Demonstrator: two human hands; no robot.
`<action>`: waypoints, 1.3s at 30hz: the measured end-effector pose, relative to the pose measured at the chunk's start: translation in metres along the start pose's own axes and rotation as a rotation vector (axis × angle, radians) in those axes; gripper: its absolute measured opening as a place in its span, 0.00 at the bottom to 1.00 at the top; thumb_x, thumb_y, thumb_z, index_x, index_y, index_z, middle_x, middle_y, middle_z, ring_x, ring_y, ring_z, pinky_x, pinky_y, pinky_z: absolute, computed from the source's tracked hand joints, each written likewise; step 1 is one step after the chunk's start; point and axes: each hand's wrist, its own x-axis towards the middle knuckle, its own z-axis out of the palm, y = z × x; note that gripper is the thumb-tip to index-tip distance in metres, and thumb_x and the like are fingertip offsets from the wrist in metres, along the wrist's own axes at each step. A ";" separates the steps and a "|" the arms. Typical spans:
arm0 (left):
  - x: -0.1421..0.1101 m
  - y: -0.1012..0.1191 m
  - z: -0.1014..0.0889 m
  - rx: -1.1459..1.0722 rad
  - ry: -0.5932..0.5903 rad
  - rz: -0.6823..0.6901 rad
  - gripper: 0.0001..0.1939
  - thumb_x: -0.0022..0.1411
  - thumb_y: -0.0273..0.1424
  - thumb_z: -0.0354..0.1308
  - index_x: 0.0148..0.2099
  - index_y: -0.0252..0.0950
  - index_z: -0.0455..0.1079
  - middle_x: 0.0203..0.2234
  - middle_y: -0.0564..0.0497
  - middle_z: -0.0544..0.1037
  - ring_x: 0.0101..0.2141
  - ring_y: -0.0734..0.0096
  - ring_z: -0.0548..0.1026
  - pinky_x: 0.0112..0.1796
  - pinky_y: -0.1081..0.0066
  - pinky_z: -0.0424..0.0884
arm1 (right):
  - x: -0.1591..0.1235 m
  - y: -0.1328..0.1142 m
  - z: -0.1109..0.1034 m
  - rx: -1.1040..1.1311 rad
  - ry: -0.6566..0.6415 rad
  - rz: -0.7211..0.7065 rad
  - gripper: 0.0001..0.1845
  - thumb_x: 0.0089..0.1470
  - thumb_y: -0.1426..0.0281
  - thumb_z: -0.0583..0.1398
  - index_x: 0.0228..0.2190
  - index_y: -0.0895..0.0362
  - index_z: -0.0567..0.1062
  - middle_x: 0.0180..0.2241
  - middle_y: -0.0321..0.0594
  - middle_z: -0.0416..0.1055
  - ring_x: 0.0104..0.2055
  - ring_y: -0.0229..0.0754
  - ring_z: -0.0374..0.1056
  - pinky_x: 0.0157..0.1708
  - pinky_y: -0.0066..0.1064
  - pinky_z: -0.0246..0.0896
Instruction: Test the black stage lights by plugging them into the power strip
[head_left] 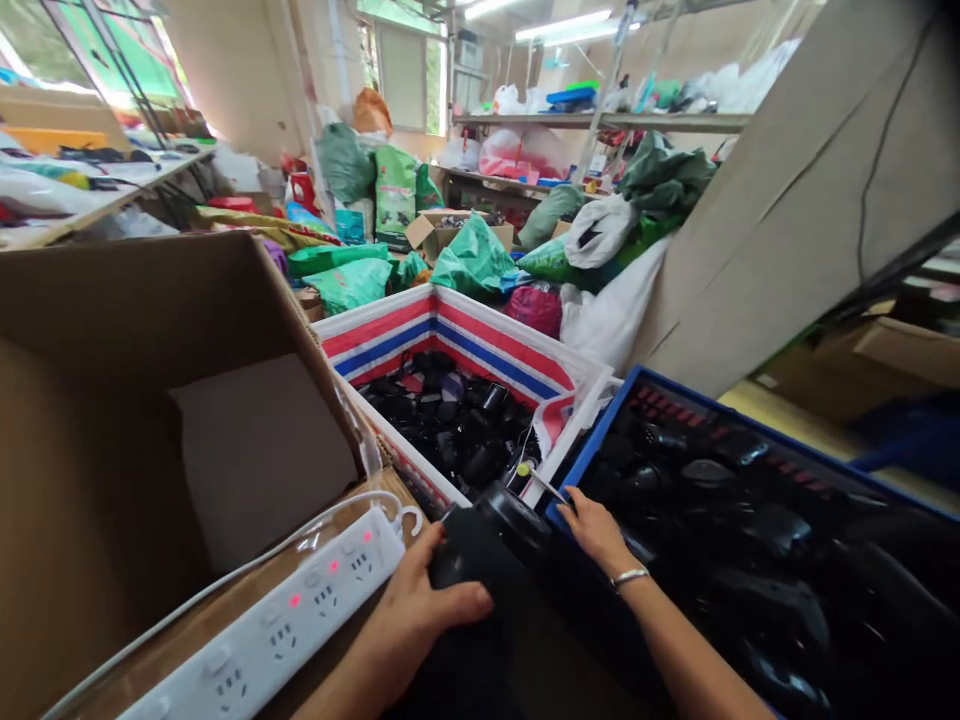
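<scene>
My left hand (420,605) is closed on a black plastic part (514,515) with a rounded, ringed end, thumb on top and fingers at its far side. Its lower portion merges with the dark area below, so its exact kind is unclear. My right hand (596,530), with a bracelet at the wrist, pinches a thin metal tool (551,487) that points up and left. By the tool's tip is a small yellow round piece (523,468). Just ahead, a striped red, white and blue bin (499,345) holds a heap of black plastic pieces (450,415).
On the left stands an open cardboard box (247,260), with a white power strip (300,610) and cable beside it. A blue crate (600,430) of glossy black parts (750,540) is at right. Green sacks (476,255) and bags pile up behind, below shelving (675,120).
</scene>
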 end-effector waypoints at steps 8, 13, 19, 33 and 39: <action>0.058 -0.054 0.065 0.235 0.047 -0.176 0.30 0.37 0.38 0.71 0.43 0.30 0.69 0.30 0.45 0.79 0.34 0.58 0.76 0.35 0.66 0.70 | -0.065 0.021 -0.056 0.323 0.069 -0.011 0.27 0.62 0.55 0.44 0.55 0.55 0.65 0.23 0.33 0.67 0.23 0.36 0.65 0.27 0.27 0.63; 0.090 -0.087 0.089 0.300 0.071 -0.201 0.26 0.44 0.42 0.68 0.41 0.29 0.70 0.31 0.41 0.79 0.34 0.54 0.77 0.32 0.65 0.70 | -0.112 0.032 -0.092 0.370 0.184 -0.050 0.28 0.60 0.55 0.50 0.56 0.56 0.66 0.24 0.34 0.70 0.25 0.38 0.69 0.29 0.29 0.68; 0.105 -0.106 0.087 0.415 0.139 -0.102 0.26 0.42 0.39 0.69 0.40 0.27 0.70 0.31 0.41 0.78 0.36 0.51 0.76 0.36 0.64 0.69 | -0.120 0.039 -0.070 0.286 0.280 -0.119 0.25 0.60 0.61 0.51 0.54 0.59 0.69 0.45 0.45 0.75 0.46 0.48 0.73 0.47 0.38 0.70; 0.102 -0.105 0.085 0.418 0.128 -0.071 0.24 0.45 0.38 0.68 0.41 0.29 0.70 0.32 0.43 0.79 0.36 0.54 0.76 0.37 0.67 0.69 | -0.120 0.026 -0.093 0.243 0.700 -0.131 0.23 0.60 0.64 0.55 0.56 0.55 0.67 0.37 0.44 0.78 0.32 0.42 0.76 0.36 0.31 0.74; 0.103 -0.104 0.083 0.342 0.161 -0.080 0.27 0.36 0.36 0.73 0.39 0.31 0.71 0.34 0.43 0.78 0.41 0.50 0.74 0.43 0.64 0.66 | -0.122 0.057 -0.065 0.188 0.212 0.008 0.23 0.60 0.60 0.52 0.54 0.54 0.69 0.50 0.39 0.72 0.51 0.50 0.69 0.52 0.41 0.66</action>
